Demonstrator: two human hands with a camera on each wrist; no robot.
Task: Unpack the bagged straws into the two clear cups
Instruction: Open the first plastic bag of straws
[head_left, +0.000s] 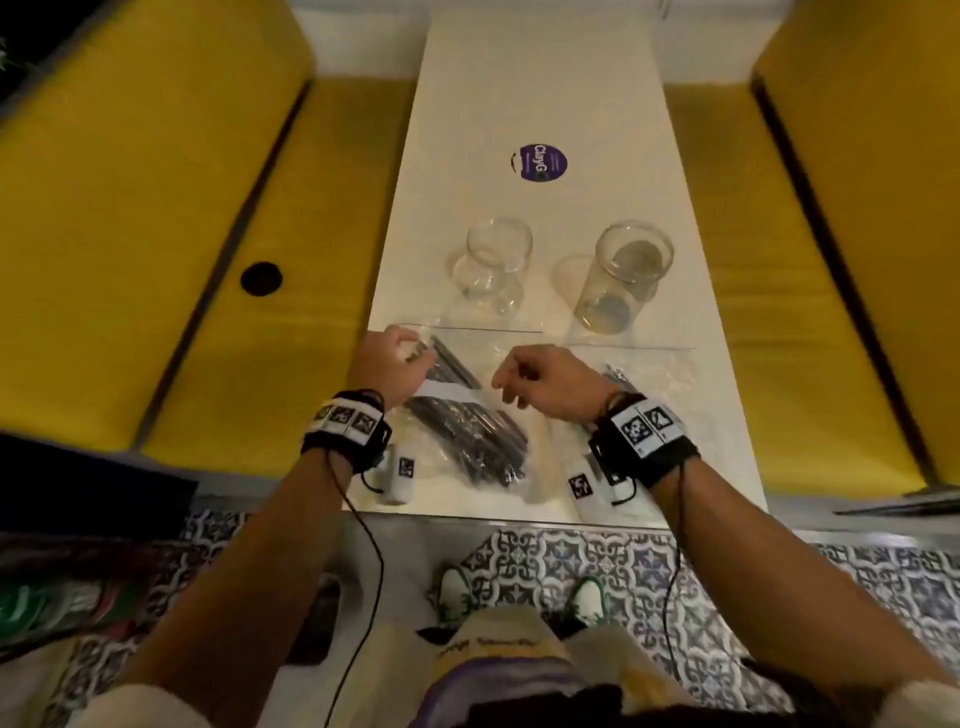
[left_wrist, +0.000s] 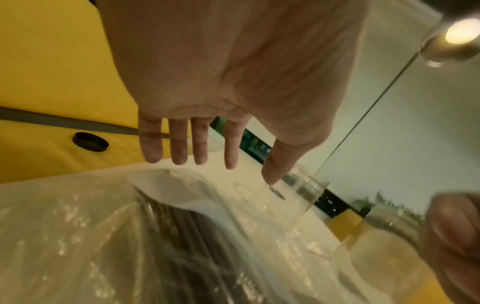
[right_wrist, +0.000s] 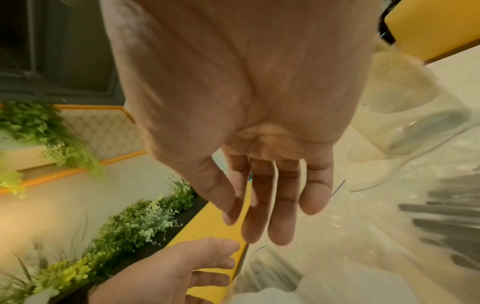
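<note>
We are at the opening step, both hands bare of any grip, left hand (head_left: 390, 366) and right hand (head_left: 545, 382) with fingers loosely spread over the bag of straws (head_left: 467, 436) at the surface's six o'clock, so next we pinch its mouth toward the two clear cups (head_left: 491, 270) at twelve.

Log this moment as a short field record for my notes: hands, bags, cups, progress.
left hand: open, fingers straight over the near bag's top end
right hand: open, holds nothing
near bag: clear plastic, dark straws inside, flat on the table
second bag: under the right wrist, straws inside
left cup: no straws
right cup: no straws
progress: no straws unpacked yet
</note>
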